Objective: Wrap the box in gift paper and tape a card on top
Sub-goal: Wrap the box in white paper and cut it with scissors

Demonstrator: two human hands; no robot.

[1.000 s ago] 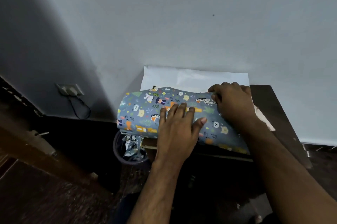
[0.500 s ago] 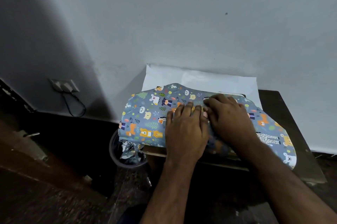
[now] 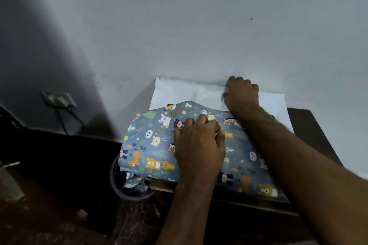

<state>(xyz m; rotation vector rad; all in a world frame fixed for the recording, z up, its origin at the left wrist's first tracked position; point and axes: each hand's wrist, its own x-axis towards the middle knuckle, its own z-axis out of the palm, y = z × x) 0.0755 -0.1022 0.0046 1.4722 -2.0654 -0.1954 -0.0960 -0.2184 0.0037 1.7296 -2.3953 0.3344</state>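
Filling most of the view, grey wall [image 3: 199, 25] behind everything, small dark spot on it upper right. Dark wooden table [image 3: 310, 125] at right, pushed against wall, near edge runs along bottom right. Gift paper [image 3: 151, 145], blue-grey with cartoon animals, printed side up, folded over the box on table; box itself hidden under paper, can't see it. Paper's left end overhangs table's left edge, above the bin. Far flap of same paper [image 3: 179, 93] stands up against wall, white underside showing.

Right hand [image 3: 242, 93] reaches far across the wrapped bundle, fingers curled over top edge of white flap, gripping it, knuckles up. Right forearm lies diagonally over the printed paper. Left hand [image 3: 199, 145] sits on top of the bundle, middle-left, palm down, fingers a bit bent and pressing printed paper flat; fingers together, not clamped on anything, thumb out to the right.

Round dark bin [image 3: 119, 189] on floor, near left of table, crumpled paper scraps inside. Wall socket [image 3: 57, 99] far left, low on wall, black cable [image 3: 73, 125] looping down from it. Dark floor below, blurry bits at left edge, can't tell what.
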